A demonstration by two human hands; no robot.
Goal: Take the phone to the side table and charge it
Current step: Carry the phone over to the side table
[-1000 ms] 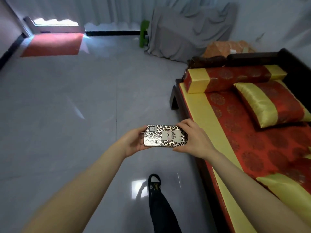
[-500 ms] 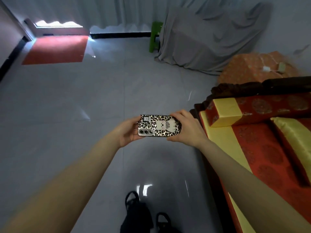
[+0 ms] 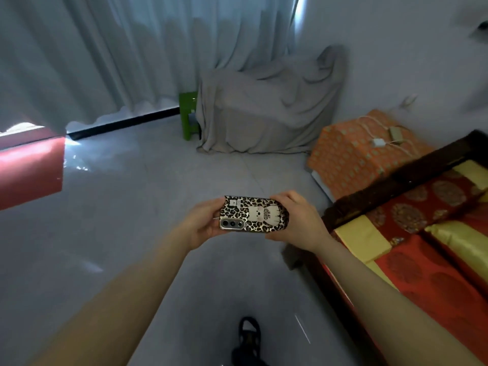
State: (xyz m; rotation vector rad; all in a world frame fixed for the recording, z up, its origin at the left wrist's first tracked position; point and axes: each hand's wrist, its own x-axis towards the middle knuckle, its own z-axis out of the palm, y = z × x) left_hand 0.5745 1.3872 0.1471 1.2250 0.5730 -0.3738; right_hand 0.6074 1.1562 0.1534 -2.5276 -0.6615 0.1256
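Observation:
A phone (image 3: 253,214) in a leopard-print case lies sideways, back up, in front of me at mid-frame. My left hand (image 3: 200,223) grips its camera end and my right hand (image 3: 298,223) grips the other end. Beyond my right hand stands the side table (image 3: 346,159), draped in an orange patterned cloth. On its top lie a white charger (image 3: 379,142) with its white cable and a small grey-green block (image 3: 395,132). The cable runs up toward a wall socket (image 3: 408,101).
A dark wooden daybed (image 3: 390,180) with red and gold cushions fills the right side. Furniture under a grey sheet (image 3: 266,112) and a green stool (image 3: 188,114) stand by the curtains. A red mat (image 3: 29,170) lies at left. My sandalled foot (image 3: 248,336) is on the grey tiled floor.
I have walked forward along the daybed; the side table and covered furniture are nearer and larger in view. Both hands hold the phone the same way.

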